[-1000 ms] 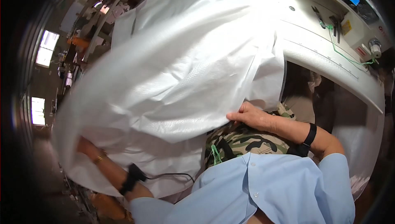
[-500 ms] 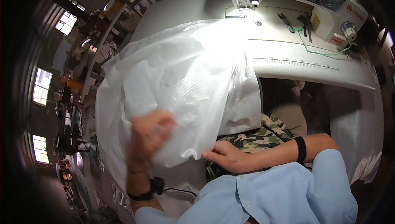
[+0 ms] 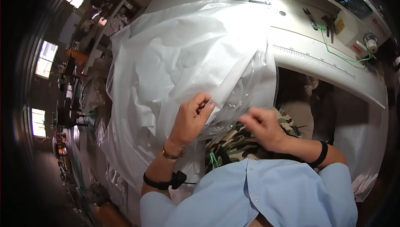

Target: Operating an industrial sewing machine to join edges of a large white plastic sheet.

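Note:
A large white woven plastic sheet (image 3: 166, 60), wrinkled, drapes over the sewing machine table and down onto my lap. Along its right side lies a layer of clear plastic film (image 3: 246, 85). My left hand (image 3: 189, 118) is closed in a pinch on the edge of the white sheet, thumb against the fingers. Just right of the film, my right hand (image 3: 264, 129) has its fingers curled together; they are slightly blurred, and what is between them cannot be made out.
The sewing machine (image 3: 333, 2) stands at the far right, its lamp lighting the needle area. Small thread snips (image 3: 309, 16) with green cord lie on its bed. A ruler scale (image 3: 316, 58) runs along the table's front. Cluttered benches (image 3: 87, 48) line the left side.
My left hand has moved right and up to the white sheet's edge. My right hand has left the sheet's lower corner and risen to the right. More clear film is now exposed.

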### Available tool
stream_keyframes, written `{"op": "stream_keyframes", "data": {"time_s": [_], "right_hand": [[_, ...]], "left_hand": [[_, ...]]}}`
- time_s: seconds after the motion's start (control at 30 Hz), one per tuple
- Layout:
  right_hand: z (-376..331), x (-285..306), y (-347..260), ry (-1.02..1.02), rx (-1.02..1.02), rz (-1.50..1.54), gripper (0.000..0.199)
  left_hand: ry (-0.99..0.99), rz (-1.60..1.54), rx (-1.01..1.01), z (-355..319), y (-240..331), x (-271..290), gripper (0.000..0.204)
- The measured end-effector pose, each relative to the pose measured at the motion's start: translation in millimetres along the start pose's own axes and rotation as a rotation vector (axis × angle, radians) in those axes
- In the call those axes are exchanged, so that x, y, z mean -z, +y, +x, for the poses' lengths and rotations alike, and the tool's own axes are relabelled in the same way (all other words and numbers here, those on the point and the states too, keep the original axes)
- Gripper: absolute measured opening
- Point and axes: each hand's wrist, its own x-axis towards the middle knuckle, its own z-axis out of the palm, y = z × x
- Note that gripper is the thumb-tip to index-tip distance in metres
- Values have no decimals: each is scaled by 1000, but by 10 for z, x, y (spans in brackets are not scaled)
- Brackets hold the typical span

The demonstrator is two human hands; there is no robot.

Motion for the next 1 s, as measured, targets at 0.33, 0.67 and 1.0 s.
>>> {"op": "stream_keyframes", "data": {"time_s": [0.33, 0.67, 1.0], "right_hand": [[69, -237, 143, -121, -260, 516, 26], [-129, -167, -277, -43, 288, 55, 22], [-126, -171, -101, -55, -38, 87, 40]], "left_hand": [[25, -41, -28, 34, 141, -168, 9], [-140, -212, 39, 18, 95, -301, 10], [-102, -127, 13, 13, -19, -382, 12]]}}
